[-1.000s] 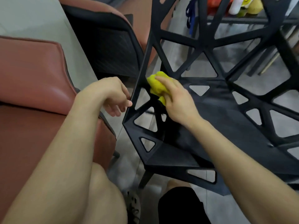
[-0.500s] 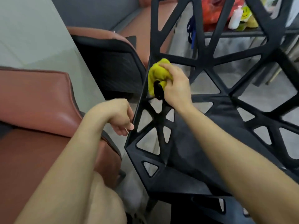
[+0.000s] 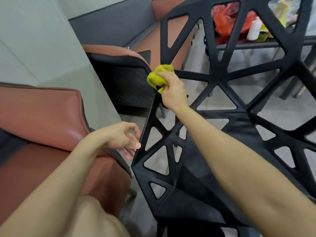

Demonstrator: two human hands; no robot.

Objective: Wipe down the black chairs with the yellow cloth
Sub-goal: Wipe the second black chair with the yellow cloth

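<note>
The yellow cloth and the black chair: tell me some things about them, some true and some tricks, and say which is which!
1. The right hand grips the yellow cloth. True.
2. The cloth lies on the floor. False: it is held against the side frame of the black chair.
3. The left hand holds another cloth. False: it holds no cloth, and its fingers curl beside the chair's edge.
4. The chair has triangle-shaped holes. True.
5. The padded seat on the left is green. False: it is reddish-brown.
</note>
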